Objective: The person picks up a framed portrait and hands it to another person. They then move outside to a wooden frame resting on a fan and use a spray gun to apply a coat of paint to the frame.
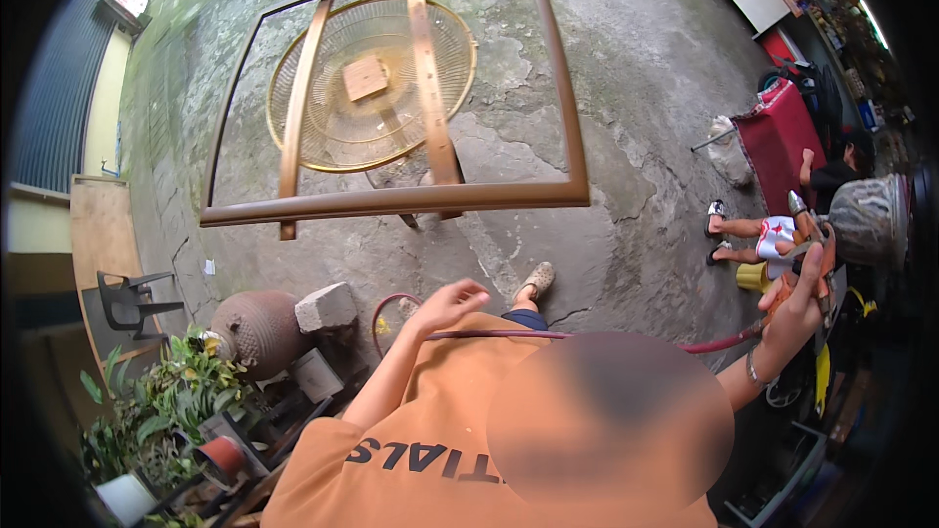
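At the right, my right hand [794, 305] is closed around an orange-stained spray gun [827, 269] with a silver nozzle pointing forward. A paint-streaked grey cup [871, 220] sits against the gun and looks attached. From my grip a dark red hose [509, 334] runs left across my body. My left hand [452, 305] is in front of my chest, fingers loosely apart and holding nothing, just above the hose. Ahead, a brown rectangular frame [430, 198] lies over two wooden slats [427, 78]. Under them is a round golden wire fan guard [337, 152].
Potted plants [166, 391], a big brown jar [256, 332] and a concrete block [326, 307] stand at left. A grey plastic chair [132, 303] is behind them. At right, a person [851, 161] sits near a red-covered table [778, 142]. The concrete floor [626, 88] is cracked.
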Available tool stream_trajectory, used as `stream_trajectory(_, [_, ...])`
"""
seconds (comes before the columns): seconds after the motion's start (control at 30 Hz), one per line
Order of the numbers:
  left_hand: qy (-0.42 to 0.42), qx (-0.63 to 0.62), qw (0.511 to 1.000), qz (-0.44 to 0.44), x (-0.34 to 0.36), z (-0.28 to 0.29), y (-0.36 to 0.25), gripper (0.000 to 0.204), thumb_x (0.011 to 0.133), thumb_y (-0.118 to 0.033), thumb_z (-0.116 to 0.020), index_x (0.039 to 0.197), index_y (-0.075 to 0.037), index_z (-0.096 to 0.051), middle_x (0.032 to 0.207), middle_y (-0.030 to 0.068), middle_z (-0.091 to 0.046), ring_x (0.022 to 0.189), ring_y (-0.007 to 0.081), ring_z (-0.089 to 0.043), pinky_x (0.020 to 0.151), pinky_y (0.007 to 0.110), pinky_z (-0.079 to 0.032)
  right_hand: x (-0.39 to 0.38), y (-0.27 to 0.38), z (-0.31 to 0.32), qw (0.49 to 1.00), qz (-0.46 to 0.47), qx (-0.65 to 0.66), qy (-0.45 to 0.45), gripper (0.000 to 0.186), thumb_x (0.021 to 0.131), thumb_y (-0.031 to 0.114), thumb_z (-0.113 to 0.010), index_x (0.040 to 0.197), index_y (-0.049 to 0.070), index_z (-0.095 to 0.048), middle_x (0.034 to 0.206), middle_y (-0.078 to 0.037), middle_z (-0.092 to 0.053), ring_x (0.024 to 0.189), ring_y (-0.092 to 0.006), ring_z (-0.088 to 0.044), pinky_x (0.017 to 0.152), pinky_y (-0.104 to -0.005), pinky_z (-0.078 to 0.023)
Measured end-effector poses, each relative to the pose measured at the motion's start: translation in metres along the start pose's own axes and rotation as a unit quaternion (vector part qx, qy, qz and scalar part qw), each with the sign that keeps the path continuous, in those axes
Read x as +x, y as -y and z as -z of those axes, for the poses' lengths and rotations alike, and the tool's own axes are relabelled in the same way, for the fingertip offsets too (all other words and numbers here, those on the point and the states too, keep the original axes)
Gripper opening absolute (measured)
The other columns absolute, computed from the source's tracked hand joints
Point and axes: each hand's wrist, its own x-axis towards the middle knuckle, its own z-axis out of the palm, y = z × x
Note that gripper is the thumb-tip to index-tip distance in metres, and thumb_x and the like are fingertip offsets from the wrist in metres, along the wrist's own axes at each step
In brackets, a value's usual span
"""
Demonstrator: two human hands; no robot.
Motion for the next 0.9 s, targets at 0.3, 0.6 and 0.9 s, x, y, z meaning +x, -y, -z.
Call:
stream_trajectory(0.3, [0.144, 0.220, 0.962, -0.073, 0.153, -0.151, -0.104, 0.035, 0.080, -0.035, -0.066, 0.100, -0.007, -0.063, 0.091, 0.0147, -0.066, 0.087, 0.0318, -0.062, 0.078, 0.040, -0.047, 0.139, -0.091, 0.049, 0.998, -0.028, 0.048, 0.031, 0.041, 0.099, 0.027, -0.048, 0.117, -0.009, -0.051, 0.086, -0.014, -0.066, 0.047, -0.0139, -0.060, 0.035, -0.0174, -0.038])
stream_trajectory(0.6, [-0.252, 0.208, 0.937, 0.127, 0.235, -0.105, -0.026, 0.031, 0.089, -0.037, -0.059, 0.079, -0.007, -0.057, 0.065, 0.0156, -0.055, 0.059, 0.0297, -0.056, 0.057, 0.041, -0.043, 0.290, -0.122, 0.020, 0.998, 0.053, -0.022, -0.026, 0.039, 0.096, 0.033, -0.054, 0.108, -0.004, -0.060, 0.086, -0.007, -0.066, 0.036, -0.0045, -0.040, 0.033, -0.0203, -0.026])
stream_trajectory(0.9, [-0.416, -0.031, 0.836, 0.356, 0.313, -0.168, -0.052, 0.030, 0.092, -0.036, -0.051, 0.089, -0.009, -0.063, 0.086, 0.0209, -0.064, 0.090, 0.0413, -0.060, 0.073, 0.047, -0.045, 0.466, -0.170, -0.111, 0.988, 0.105, -0.006, 0.117, 0.043, 0.098, 0.037, -0.049, 0.107, -0.003, -0.059, 0.087, -0.008, -0.067, 0.035, -0.0047, -0.039, 0.033, -0.0196, -0.026])
